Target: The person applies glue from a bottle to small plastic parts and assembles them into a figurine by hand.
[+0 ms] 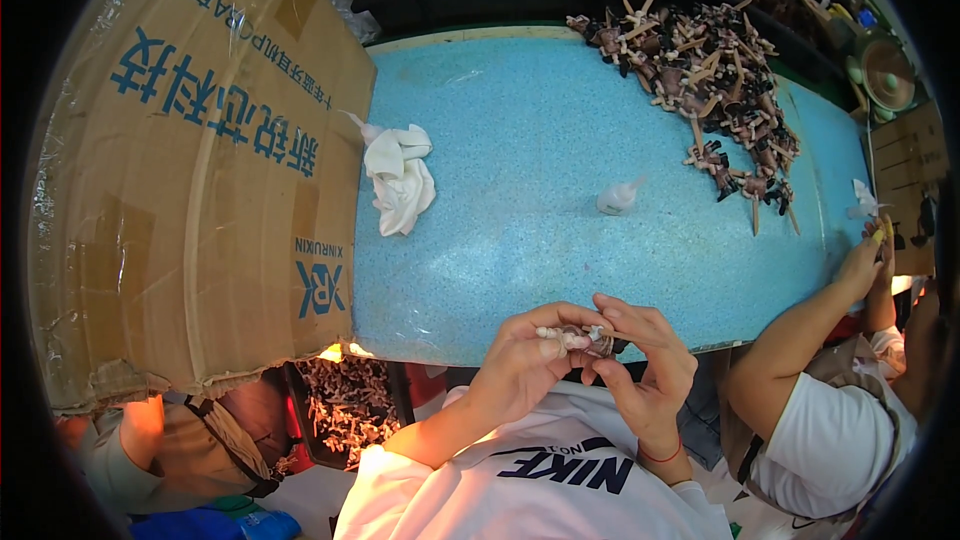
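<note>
A small doll-like figurine (575, 339), pale at one end and brownish at the other, is held up in front of my chest at the table's near edge. My left hand (522, 358) pinches its pale end between thumb and fingers. Around the brown end curl the fingers of my right hand (652, 362), with a red string on the wrist. My fingers partly hide the figurine. Beyond my hands, a small translucent squeeze bottle (621, 198) lies on the blue table (500, 140). A heap of similar figurines (715, 80) covers the far right of the table.
A large cardboard box (215, 200) walls off the left side, beside a crumpled white cloth (402, 185). Dark bins (480, 5) line the far edge. Below the table sits a crate of small parts (350, 405). At right, another person's hands (868, 258) work near the table.
</note>
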The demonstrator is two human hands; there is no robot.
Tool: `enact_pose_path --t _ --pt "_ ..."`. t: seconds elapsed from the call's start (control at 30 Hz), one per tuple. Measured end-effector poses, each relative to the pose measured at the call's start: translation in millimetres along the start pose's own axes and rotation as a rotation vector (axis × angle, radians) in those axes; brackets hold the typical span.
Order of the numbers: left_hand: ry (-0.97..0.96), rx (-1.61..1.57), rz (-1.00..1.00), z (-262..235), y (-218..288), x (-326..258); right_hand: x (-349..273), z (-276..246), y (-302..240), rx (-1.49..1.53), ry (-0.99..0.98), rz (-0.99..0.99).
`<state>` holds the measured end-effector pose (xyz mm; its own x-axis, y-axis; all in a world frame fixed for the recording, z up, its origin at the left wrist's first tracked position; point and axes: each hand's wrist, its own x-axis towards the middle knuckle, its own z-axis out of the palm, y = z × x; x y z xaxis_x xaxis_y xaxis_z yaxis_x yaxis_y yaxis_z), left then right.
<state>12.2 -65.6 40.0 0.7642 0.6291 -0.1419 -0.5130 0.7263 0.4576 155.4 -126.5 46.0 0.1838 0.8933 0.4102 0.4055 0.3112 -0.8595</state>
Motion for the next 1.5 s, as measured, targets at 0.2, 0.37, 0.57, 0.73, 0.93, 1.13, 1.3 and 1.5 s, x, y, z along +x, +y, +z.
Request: enact_pose_path --t 0.2,0.37,0.57,0.73,0.93,1.13,1.3,1.5 --pt "0.02 0.042 -0.042 -4.9 -1.9 0.1 0.7 -0.5 -1.0 -0.02 0.01 -0.002" --pt "0.016 0.048 -0.035 -5.9 -3.0 0.2 0.1 -0.2 -0.1 -0.018 0.025 -0.015" --pt "-0.014 0.034 -0.012 -6.7 -3.5 0.8 0.2 -0.7 -0.2 -0.021 0.025 -0.028" --pt "-0.018 0.044 -0.011 -6.9 -2.8 1.2 1.5 -1.7 -2.5 -0.048 0.016 -0.031" --pt "-0.038 -0.085 -0.044 -13.8 -6.5 3.0 -1.0 -2.4 -1.0 -0.066 0.023 -0.03" --pt "-0.047 -0.248 -0.137 -12.0 -3.2 5.8 -0.7 -2.2 -4.1 -0.037 0.061 -0.015" --pt "-0.166 -0.484 -0.173 -12.1 -5.1 10.4 -2.0 -2.8 -2.0 -0.021 0.054 0.008" --pt "-0.119 -0.693 -0.225 -13.1 -10.0 9.8 -3.2 -4.2 -0.3 -0.001 0.06 0.019"
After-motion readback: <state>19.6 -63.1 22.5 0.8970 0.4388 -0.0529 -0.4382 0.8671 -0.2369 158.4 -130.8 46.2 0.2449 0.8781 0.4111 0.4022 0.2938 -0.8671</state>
